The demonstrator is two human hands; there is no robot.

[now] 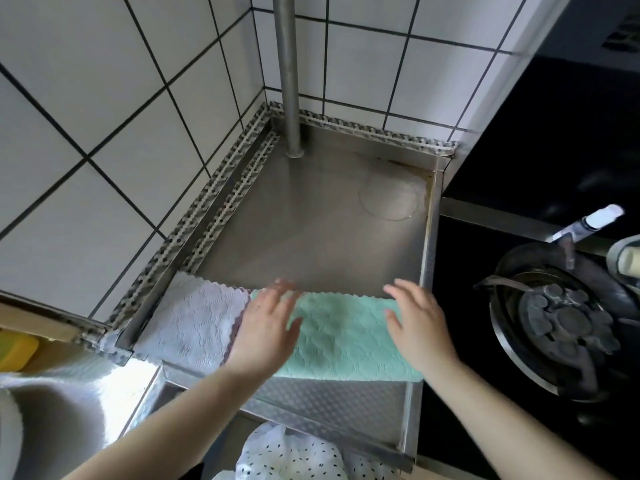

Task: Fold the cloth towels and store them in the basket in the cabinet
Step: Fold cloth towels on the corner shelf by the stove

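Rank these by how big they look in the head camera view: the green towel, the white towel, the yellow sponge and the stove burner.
1. green towel, partly under both hands
2. stove burner, close to the green towel, so that order is unsure
3. white towel, partly covered
4. yellow sponge, cut off by the frame edge

A single head-mounted wide-angle view looks forward and steeply down onto the steel counter [311,216], which fills the centre of the frame at close range, near enough that both forearms enter from the bottom edge. Relative to the counter, the tiled wall [104,116] rises behind and to the left, the sink [69,417] lies at the lower left, and the gas burner [561,323] sits to the right. No second view is provided, so no overlap applies; straight tile lines bow toward the frame edges.
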